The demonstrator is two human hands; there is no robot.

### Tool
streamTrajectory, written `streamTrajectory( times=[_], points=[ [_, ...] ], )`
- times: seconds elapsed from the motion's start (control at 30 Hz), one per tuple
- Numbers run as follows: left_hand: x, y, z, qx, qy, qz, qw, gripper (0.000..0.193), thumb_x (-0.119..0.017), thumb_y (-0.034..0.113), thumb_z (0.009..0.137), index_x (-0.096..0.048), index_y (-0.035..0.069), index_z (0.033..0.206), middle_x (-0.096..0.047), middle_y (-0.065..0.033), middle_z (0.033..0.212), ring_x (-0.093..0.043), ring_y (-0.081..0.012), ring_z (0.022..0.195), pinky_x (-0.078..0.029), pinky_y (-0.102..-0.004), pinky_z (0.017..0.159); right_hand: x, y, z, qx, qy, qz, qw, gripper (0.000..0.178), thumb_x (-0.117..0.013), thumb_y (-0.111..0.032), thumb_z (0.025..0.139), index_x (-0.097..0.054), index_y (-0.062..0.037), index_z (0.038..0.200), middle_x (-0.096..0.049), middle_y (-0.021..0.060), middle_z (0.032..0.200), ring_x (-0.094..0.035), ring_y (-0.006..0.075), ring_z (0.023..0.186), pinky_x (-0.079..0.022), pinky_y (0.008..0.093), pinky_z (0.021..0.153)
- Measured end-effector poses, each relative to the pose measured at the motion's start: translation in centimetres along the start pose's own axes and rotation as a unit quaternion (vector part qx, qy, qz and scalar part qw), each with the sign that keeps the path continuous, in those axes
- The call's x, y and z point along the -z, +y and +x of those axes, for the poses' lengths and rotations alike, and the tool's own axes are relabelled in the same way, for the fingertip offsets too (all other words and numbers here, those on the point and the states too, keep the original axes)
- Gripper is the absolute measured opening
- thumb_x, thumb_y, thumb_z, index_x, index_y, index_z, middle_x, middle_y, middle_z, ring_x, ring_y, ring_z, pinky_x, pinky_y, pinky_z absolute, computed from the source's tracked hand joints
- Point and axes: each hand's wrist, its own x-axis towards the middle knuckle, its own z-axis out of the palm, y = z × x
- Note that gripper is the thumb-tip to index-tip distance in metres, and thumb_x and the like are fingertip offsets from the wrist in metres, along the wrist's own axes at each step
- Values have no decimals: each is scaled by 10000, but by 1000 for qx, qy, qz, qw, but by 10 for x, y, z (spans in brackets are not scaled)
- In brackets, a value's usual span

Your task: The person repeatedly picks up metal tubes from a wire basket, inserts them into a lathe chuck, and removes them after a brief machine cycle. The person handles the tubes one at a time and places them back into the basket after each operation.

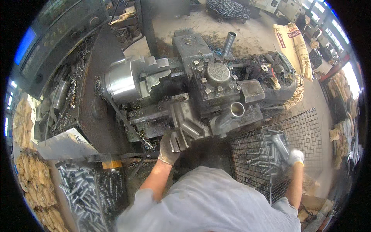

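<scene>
A stiff, likely slippery steel tube point(281, 144) was gripped at four o'clock by the closed right hand point(296, 157); a lathe handle point(178, 140) was clasped by the left hand point(168, 149).

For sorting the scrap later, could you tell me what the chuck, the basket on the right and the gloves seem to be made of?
Chuck: bright bare steel, by its polished sheen. Wire basket: thin dark metal wire in a grid, probably steel. Gloves on the left hand and right hand: seemingly knitted fabric, off-white, the left one soiled.
</scene>
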Motion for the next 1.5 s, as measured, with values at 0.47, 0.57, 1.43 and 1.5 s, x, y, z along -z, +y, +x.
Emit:
streamTrajectory(
  times=[0.47, 0.57, 1.43, 1.5],
  points=[
    [-12, 12, -36, 78, 146, 34, 986, 391, -591, 421, 1088, -667, 84, 1271, -754, -112, 1077, -749, -301, 920, -637, -450, 872, -35, -341, -33, 504, 101, 164, 842, 612, -773, -284, 872, -571, -117, 1425, -736, 166, 1241, -732, 396, 1103, -609, 488, 905],
    [-2, 36, -31, -123, 28, 215, 969, 343, -636, 374, 1054, -677, 77, 1223, -759, -125, 998, -756, -292, 825, -650, -431, 756, -51, -371, -14, 437, 154, 67, 883, 519, -770, -303, 877, -616, -29, 1290, -756, 240, 1107, -745, 459, 926, -613, 496, 790],
    [140, 12, -100, -364, 400, 206, 815, 362, -683, 301, 1035, -695, 34, 1279, -739, -77, 1144, -682, -225, 1025, -548, -377, 964, 210, -529, 161, 594, 42, -172, 785, 662, -874, -396, 640, -719, -75, 1198, -781, 195, 1063, -759, 363, 981, -599, 466, 867],
    [169, 23, -120, -407, 465, 114, 778, 368, -630, 385, 1057, -699, 63, 1220, -726, -64, 1085, -671, -234, 981, -532, -400, 951, 204, -539, 167, 616, -23, -111, 779, 740, -875, -409, 622, -700, -47, 1244, -776, 221, 1090, -748, 375, 1010, -588, 468, 881]
  ],
)
